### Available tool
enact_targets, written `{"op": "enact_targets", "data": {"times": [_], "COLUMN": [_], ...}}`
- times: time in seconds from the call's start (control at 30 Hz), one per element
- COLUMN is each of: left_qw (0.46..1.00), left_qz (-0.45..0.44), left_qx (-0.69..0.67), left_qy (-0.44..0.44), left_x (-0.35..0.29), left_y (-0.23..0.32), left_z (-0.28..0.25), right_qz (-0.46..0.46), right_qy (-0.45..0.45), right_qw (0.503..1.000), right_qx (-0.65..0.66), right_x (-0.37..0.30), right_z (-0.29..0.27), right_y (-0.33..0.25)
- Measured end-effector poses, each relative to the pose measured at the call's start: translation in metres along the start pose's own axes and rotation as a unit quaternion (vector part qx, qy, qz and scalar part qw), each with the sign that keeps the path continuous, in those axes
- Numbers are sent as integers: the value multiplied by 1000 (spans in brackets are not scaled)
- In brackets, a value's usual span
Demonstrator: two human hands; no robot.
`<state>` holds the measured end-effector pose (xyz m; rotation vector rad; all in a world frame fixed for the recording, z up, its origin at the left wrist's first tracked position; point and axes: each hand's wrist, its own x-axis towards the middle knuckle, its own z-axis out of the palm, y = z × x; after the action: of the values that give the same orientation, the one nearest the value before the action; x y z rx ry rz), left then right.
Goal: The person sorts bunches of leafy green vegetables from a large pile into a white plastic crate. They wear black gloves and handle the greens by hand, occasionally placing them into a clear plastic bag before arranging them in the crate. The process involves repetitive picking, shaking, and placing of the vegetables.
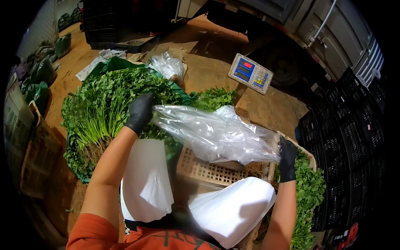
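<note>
Ground (283, 108): brown, bounded by a truck (266, 8) at the far side and by stacked black crates (341, 125) at the right.
Open side: a stretch of ground is seen between the scale (251, 73) and those stacks; the left is taken up by bundled greens (108, 100).
Clear plastic (216, 133): stretched above a beige crate (208, 166) — the perforated wall is left showing below its lower edge.
Long axis: slanted from upper left to lower right.
Left hand (141, 112): black-gloved, closed on the plastic's upper-left end.
Right hand (287, 158): likewise gloved, the opposite end gripped — separate fingers cannot be made out.
</note>
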<state>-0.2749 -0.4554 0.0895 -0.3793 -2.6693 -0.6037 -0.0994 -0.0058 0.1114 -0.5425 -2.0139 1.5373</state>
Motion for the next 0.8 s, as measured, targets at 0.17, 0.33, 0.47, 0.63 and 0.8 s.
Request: {"op": "enact_targets", "data": {"times": [0.17, 0.33, 0.47, 0.63, 0.8], "left_qw": [919, 981, 984, 885, 932], "left_qz": [326, 180, 117, 241, 345], "left_qx": [-194, -6, -7, 21, -22], "left_qy": [108, 72, 134, 398, -112], "left_x": [-20, 21, 42, 31, -39], "left_y": [136, 84, 49, 76, 82], "left_z": [-19, 51, -28, -130, -73], "right_qz": [-48, -176, -296, -175, -172], "right_qy": [-107, -148, -65, -35, -340], "right_qw": [993, 948, 842, 902, 911], "right_qx": [23, -218, -447, -393, -161], "right_x": [-47, -50, -5, 40, 46], "right_z": [68, 97, 80, 120, 193], "right_y": [-55, -83, -35, 15, 14]}}
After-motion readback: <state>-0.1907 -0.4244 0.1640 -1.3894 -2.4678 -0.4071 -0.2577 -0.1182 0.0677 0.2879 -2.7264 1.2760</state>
